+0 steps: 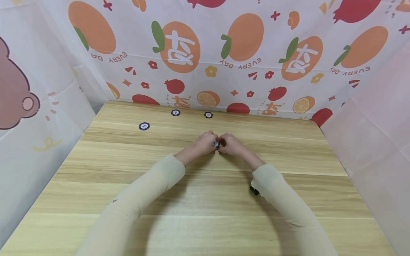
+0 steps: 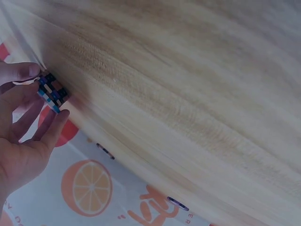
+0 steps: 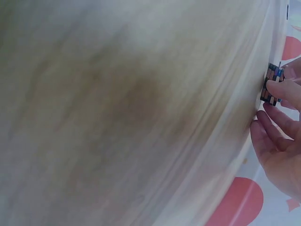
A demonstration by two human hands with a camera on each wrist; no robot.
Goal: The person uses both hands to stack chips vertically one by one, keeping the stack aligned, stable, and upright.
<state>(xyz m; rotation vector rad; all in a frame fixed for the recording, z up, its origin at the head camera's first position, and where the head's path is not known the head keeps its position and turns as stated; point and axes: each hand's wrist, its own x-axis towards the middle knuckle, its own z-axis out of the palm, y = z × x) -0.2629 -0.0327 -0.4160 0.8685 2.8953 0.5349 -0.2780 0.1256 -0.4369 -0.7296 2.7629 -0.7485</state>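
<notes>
A short stack of poker chips point(image 1: 216, 144) stands between both hands, near the middle of the table. My left hand point(image 1: 206, 143) holds it from the left, with fingertips at both ends of the stack point(image 2: 54, 92) in the left wrist view. From the other side, my right hand point(image 1: 231, 144) grips it; in the right wrist view its thumb lies across the side of the stack point(image 3: 271, 84), and its other fingers curl below. The fingers partly hide the chips, whose edges show dark, blue and pale blocks.
Three single poker chips lie flat towards the back: one at the left point(image 1: 144, 126), one farther back point(image 1: 175, 112) and one behind the hands point(image 1: 208, 115). A small black object point(image 1: 254, 189) is partly hidden by the right sleeve. A fruit-print curtain point(image 1: 211, 53) borders the wooden table point(image 1: 192, 227).
</notes>
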